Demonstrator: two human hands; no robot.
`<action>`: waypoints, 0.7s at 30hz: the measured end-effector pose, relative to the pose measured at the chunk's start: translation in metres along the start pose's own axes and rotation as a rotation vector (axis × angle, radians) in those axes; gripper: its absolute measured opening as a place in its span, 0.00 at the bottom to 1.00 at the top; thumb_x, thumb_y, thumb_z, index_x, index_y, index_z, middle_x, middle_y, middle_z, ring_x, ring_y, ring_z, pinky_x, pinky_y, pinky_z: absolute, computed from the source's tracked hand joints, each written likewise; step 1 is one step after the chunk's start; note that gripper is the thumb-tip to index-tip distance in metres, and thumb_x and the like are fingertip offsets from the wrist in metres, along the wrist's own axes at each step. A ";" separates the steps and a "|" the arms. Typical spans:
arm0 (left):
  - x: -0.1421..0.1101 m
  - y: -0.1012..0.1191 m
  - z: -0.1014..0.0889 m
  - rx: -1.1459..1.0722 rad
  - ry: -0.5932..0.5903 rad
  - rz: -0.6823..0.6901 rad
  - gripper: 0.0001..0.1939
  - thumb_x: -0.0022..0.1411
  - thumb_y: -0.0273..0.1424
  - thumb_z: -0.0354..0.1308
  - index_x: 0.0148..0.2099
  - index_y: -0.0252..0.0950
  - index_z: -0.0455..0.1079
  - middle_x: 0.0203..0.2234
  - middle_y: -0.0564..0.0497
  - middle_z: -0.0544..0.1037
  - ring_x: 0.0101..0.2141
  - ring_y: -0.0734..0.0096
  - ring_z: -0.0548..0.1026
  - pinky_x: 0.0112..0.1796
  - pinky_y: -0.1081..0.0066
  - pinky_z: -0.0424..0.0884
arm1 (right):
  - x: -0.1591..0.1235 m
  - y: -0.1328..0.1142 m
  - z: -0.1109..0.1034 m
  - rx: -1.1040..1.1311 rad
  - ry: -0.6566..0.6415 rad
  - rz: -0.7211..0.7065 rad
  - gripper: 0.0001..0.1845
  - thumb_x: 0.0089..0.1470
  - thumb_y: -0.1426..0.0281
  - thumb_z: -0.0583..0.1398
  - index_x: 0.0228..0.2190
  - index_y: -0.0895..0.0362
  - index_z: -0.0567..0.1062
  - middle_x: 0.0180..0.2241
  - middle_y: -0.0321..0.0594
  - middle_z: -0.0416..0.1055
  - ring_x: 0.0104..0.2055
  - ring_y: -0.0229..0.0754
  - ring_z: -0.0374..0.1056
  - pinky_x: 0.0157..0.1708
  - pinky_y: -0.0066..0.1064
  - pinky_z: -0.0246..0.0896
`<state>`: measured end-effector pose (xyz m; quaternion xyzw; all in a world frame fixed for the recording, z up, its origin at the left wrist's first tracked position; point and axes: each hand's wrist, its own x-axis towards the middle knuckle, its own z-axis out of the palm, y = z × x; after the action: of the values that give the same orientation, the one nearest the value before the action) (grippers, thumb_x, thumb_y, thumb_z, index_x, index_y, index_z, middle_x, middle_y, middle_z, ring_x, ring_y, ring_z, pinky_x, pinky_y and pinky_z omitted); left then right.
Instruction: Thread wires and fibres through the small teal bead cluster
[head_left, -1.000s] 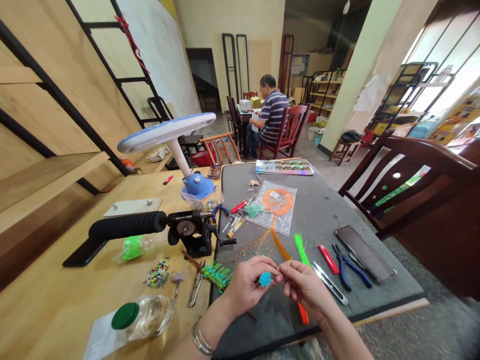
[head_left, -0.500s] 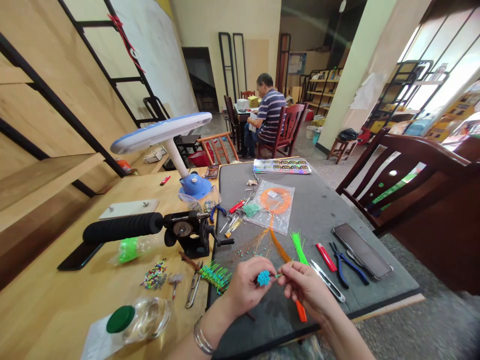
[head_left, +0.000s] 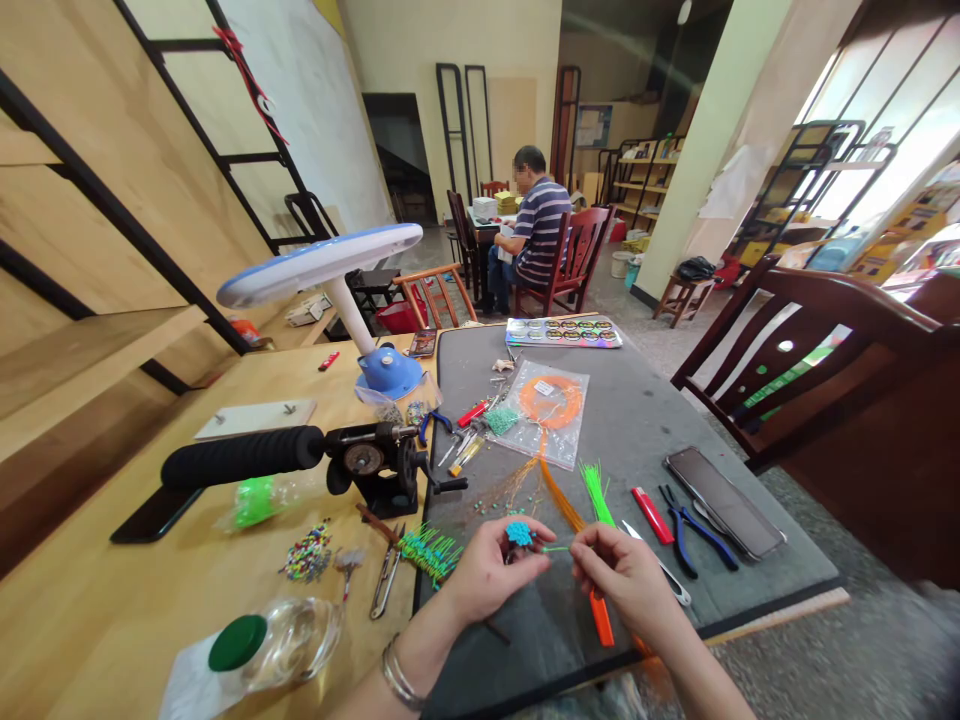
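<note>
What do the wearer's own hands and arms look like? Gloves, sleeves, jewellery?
Left hand: ungloved, with shiny, silver-coloured, round metal bangles at the wrist; exact count unclear. Right hand: ungloved, nothing visible on the wrist. No sleeves in view on either arm. Too small to rule out rings.

Counter, left: Round-headed white-and-blue plastic lamp (head_left: 352, 318) behind a black metal cranked device (head_left: 367, 460) on the tan wooden counter (head_left: 90, 620).
Mat, centre: Clear plastic bag (head_left: 570, 440), coiled orange cord (head_left: 574, 402) inside, on the flat grey mat (head_left: 622, 400).
Left grip (head_left: 491, 575): Round blue cluster (head_left: 519, 534) inside.
Mat, right: Blue-handled metal pliers (head_left: 682, 517) between oblong red object (head_left: 652, 515) and rectangular grey phone (head_left: 724, 500).
</note>
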<state>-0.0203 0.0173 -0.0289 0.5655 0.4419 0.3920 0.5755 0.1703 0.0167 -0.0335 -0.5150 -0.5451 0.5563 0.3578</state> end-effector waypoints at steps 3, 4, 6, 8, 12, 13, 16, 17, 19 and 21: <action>0.000 0.002 0.000 0.017 -0.013 -0.002 0.13 0.49 0.29 0.65 0.39 0.32 0.74 0.25 0.51 0.76 0.21 0.79 0.64 0.23 0.77 0.58 | 0.000 -0.002 0.000 -0.013 0.004 0.001 0.17 0.47 0.54 0.61 0.24 0.56 0.71 0.19 0.34 0.70 0.19 0.35 0.64 0.20 0.26 0.59; 0.000 0.002 0.000 0.022 0.002 0.016 0.12 0.49 0.30 0.66 0.38 0.32 0.74 0.25 0.51 0.76 0.21 0.78 0.64 0.23 0.77 0.59 | 0.000 -0.003 0.000 -0.014 0.006 0.006 0.17 0.47 0.54 0.61 0.24 0.56 0.71 0.19 0.34 0.70 0.18 0.35 0.64 0.20 0.26 0.59; 0.000 0.003 0.000 0.032 0.035 0.061 0.09 0.51 0.32 0.64 0.34 0.32 0.74 0.24 0.50 0.76 0.23 0.75 0.68 0.26 0.76 0.62 | -0.001 -0.003 0.000 -0.010 0.011 0.016 0.17 0.46 0.54 0.61 0.24 0.56 0.70 0.18 0.34 0.69 0.18 0.35 0.64 0.19 0.26 0.59; 0.000 0.004 0.000 0.051 0.038 0.089 0.07 0.55 0.32 0.61 0.31 0.32 0.73 0.23 0.50 0.76 0.26 0.72 0.71 0.30 0.74 0.65 | -0.002 -0.003 -0.001 -0.010 0.008 0.020 0.18 0.46 0.53 0.61 0.23 0.56 0.70 0.18 0.33 0.69 0.18 0.36 0.64 0.19 0.26 0.59; 0.000 0.006 0.003 0.118 0.007 0.069 0.07 0.56 0.30 0.58 0.28 0.32 0.72 0.22 0.50 0.76 0.26 0.72 0.71 0.30 0.74 0.66 | -0.003 -0.002 -0.003 -0.059 0.016 -0.014 0.17 0.47 0.54 0.61 0.23 0.55 0.71 0.18 0.34 0.69 0.19 0.36 0.64 0.20 0.27 0.59; 0.000 0.006 0.003 0.130 0.003 0.061 0.07 0.56 0.30 0.58 0.28 0.32 0.72 0.21 0.50 0.76 0.26 0.71 0.71 0.30 0.74 0.66 | -0.003 -0.002 -0.004 -0.075 0.022 -0.028 0.17 0.48 0.54 0.60 0.24 0.55 0.71 0.18 0.34 0.69 0.19 0.36 0.64 0.21 0.27 0.59; 0.000 0.003 0.004 0.121 -0.013 0.041 0.06 0.56 0.30 0.58 0.31 0.32 0.72 0.21 0.50 0.76 0.25 0.71 0.72 0.31 0.73 0.66 | -0.004 -0.001 -0.005 -0.095 0.018 -0.045 0.16 0.49 0.54 0.60 0.24 0.55 0.72 0.18 0.34 0.69 0.20 0.37 0.64 0.21 0.27 0.60; 0.000 0.002 0.004 0.106 -0.022 0.033 0.06 0.56 0.31 0.58 0.33 0.32 0.72 0.20 0.50 0.76 0.25 0.71 0.72 0.31 0.73 0.67 | -0.004 -0.001 -0.005 -0.092 0.012 -0.045 0.16 0.49 0.54 0.60 0.24 0.55 0.72 0.18 0.34 0.69 0.20 0.37 0.64 0.21 0.27 0.60; 0.001 -0.001 0.004 0.078 -0.042 0.018 0.08 0.57 0.32 0.58 0.35 0.32 0.72 0.21 0.50 0.77 0.25 0.71 0.72 0.31 0.73 0.67 | -0.004 -0.002 -0.005 -0.079 0.006 -0.044 0.16 0.49 0.54 0.59 0.24 0.55 0.71 0.19 0.34 0.69 0.19 0.36 0.64 0.20 0.27 0.59; 0.000 -0.002 0.004 0.063 -0.059 0.014 0.09 0.56 0.34 0.59 0.35 0.32 0.73 0.21 0.50 0.77 0.26 0.70 0.73 0.31 0.72 0.67 | -0.005 -0.002 -0.005 -0.058 0.013 -0.042 0.17 0.49 0.53 0.60 0.24 0.55 0.71 0.18 0.34 0.69 0.19 0.36 0.64 0.20 0.27 0.59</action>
<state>-0.0166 0.0163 -0.0314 0.5975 0.4329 0.3653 0.5675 0.1754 0.0137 -0.0302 -0.5174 -0.5692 0.5294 0.3578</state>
